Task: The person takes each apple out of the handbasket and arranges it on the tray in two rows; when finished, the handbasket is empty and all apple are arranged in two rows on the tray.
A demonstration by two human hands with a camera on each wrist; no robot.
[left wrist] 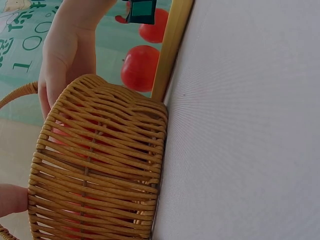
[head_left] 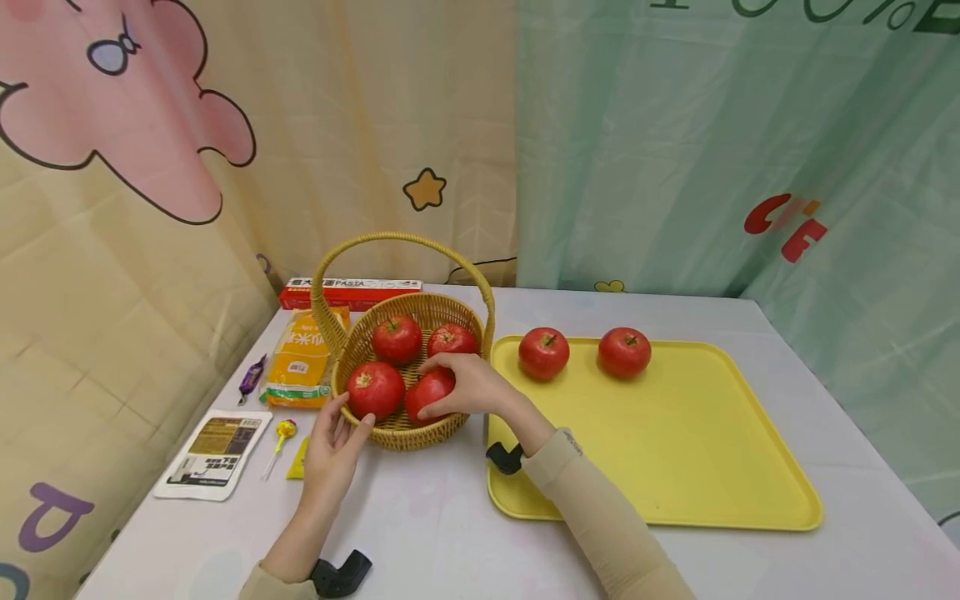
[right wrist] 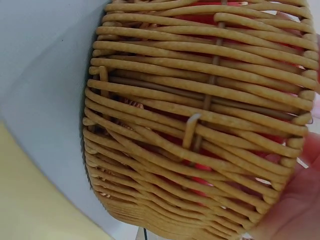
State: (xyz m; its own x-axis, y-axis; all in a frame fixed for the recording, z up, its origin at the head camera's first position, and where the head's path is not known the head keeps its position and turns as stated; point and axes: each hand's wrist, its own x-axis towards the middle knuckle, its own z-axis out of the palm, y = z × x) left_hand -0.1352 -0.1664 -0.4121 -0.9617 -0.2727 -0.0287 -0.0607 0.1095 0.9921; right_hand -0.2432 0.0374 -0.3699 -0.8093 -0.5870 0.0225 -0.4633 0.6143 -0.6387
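A wicker basket (head_left: 408, 437) with a tall arched handle stands left of the middle of the table, several red apples inside it. My right hand (head_left: 468, 385) reaches over its right rim and grips the front right apple (head_left: 429, 395), thumb and fingers on either side. At the front left rim, my left hand (head_left: 332, 450) holds the basket, its fingertips by another apple (head_left: 375, 390). In the left wrist view, a fingertip (left wrist: 14, 199) meets the rim. The basket's woven side (right wrist: 200, 110) fills most of the right wrist view, with red showing through the gaps.
Right of the basket lies a yellow tray (head_left: 675, 442) with two apples, one (head_left: 543, 353) near its back left corner. A red pasta box (head_left: 352, 293), an orange food bag (head_left: 300, 360), a purple candy (head_left: 252, 377), a white pouch (head_left: 213, 455) and a lollipop (head_left: 285, 430) lie leftward.
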